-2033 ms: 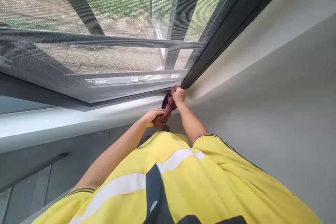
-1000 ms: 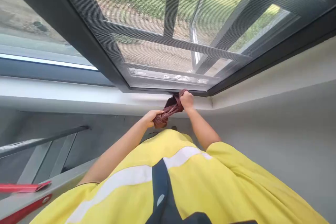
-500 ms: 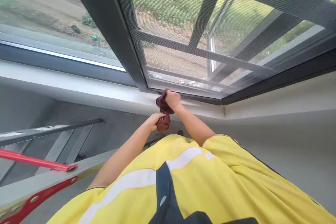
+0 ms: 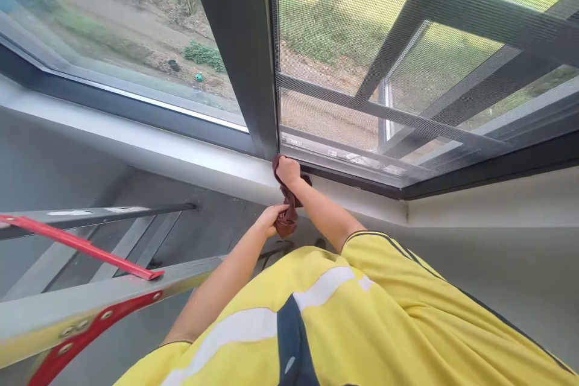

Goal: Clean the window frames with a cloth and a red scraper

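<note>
A dark maroon cloth [image 4: 288, 196] stretches between my two hands. My right hand [image 4: 288, 172] is closed on its upper part and presses it at the foot of the dark window frame [image 4: 260, 108], where the upright meets the white sill [image 4: 217, 165]. Lower down, my left hand [image 4: 270, 219] grips the bunched lower end just in front of my body. Folds of cloth partly cover the fingers of both hands. Behind my right hand rises a mesh screen [image 4: 325, 108] with dark bars beyond it.
On the left stands a metal stepladder [image 4: 90, 280] with a red brace [image 4: 85, 244], close to my left arm. A plain glass pane [image 4: 149, 30] is left of the upright. The pale wall [image 4: 488, 202] runs along the right below the frame.
The view has turned left, so the window and ladder appear further right. My right hand has moved left along the sill to the upright, with the cloth still in both hands.
</note>
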`<move>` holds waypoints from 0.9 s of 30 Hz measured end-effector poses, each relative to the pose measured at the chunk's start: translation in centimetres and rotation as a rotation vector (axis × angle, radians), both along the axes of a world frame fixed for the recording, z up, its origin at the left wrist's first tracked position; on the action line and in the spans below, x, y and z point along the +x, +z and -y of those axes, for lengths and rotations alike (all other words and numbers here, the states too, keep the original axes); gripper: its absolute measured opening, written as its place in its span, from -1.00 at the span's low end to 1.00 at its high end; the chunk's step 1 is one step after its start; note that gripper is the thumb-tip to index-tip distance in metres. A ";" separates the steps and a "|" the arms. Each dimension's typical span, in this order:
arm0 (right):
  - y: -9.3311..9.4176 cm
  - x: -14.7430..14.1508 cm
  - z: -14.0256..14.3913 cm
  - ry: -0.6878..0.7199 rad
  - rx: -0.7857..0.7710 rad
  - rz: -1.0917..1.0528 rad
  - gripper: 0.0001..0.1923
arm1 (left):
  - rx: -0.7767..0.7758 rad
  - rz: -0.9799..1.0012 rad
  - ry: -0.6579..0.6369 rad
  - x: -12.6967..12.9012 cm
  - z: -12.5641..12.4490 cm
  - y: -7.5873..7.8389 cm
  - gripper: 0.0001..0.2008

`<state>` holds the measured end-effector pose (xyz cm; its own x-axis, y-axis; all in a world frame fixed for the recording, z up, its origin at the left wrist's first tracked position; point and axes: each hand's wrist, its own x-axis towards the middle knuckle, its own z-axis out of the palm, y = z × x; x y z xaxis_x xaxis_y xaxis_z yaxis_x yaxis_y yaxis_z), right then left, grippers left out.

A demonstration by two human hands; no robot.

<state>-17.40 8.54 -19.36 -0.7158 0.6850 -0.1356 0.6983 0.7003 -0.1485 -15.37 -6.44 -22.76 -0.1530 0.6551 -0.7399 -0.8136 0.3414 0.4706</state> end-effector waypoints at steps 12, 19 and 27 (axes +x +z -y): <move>-1.3 -0.7 -0.5 -0.367 -0.279 -0.183 -0.57 | 0.010 0.007 0.027 -0.4 0.3 0.1 -0.96; -2.2 0.2 -1.2 -0.424 -0.272 -0.193 -0.56 | -0.003 0.006 0.035 -1.3 0.9 0.1 -0.98; -2.4 -1.0 -0.1 -0.465 -0.235 -0.188 -0.55 | -0.018 -0.009 0.044 -1.0 0.5 -0.1 -0.95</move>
